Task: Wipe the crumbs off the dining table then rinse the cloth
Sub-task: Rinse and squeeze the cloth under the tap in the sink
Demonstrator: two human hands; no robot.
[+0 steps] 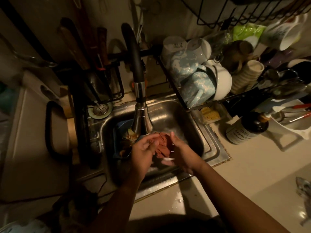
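Observation:
A crumpled reddish-pink cloth (162,145) is bunched between both my hands over the steel sink (181,118). My left hand (144,148) grips its left side, fingers curled around the fabric. From the right, my right hand (180,153) presses against it, fingers partly blurred. The tall faucet's spray head (142,120) hangs just above and behind the cloth. I cannot tell in the dim light whether water is running.
A blue bowl with food scraps (125,140) sits in the sink's left side. A dish rack (202,73) full of mugs and bowls stands back right. A dark soap bottle (247,128) lies on the right counter. A strainer plug (101,109) rests at back left.

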